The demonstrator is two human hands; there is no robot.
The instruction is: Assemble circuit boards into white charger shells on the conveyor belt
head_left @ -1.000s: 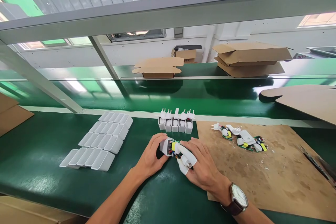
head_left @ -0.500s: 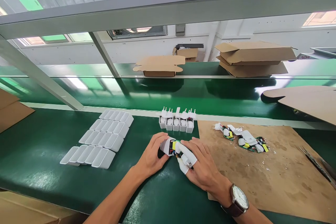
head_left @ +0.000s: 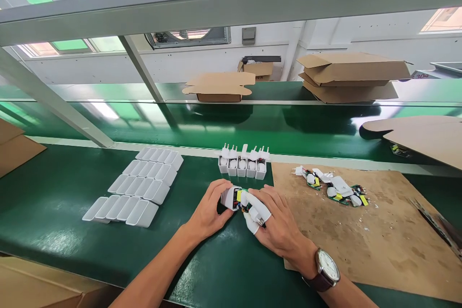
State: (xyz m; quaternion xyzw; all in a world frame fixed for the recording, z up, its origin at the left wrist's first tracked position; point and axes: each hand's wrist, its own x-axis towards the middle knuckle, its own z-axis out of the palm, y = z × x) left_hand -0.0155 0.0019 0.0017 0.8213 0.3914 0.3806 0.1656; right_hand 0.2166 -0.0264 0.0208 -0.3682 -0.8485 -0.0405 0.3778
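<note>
My left hand is closed around a small white plastic casing, thumb on the near side and fingers on the far side. Partly inside the casing's open end sits a circuit board with a yellow-wrapped part. My right hand grips this board from the right; white covers show on its thumb and index finger. A white piece with metal prongs lies by that thumb, partly hidden. Just beyond my hands stand several white casings with plug pins in a row. Several open white casings lie in rows to the left.
On the right, a brown board carries several loose circuit boards and tweezers. Cardboard boxes sit on the shelf behind. A metal beam crosses above, and a cardboard box stands at lower left.
The camera view has tipped slightly downward. Both hands keep their hold on the casing and circuit board, with only a slight shift of the right fingers.
</note>
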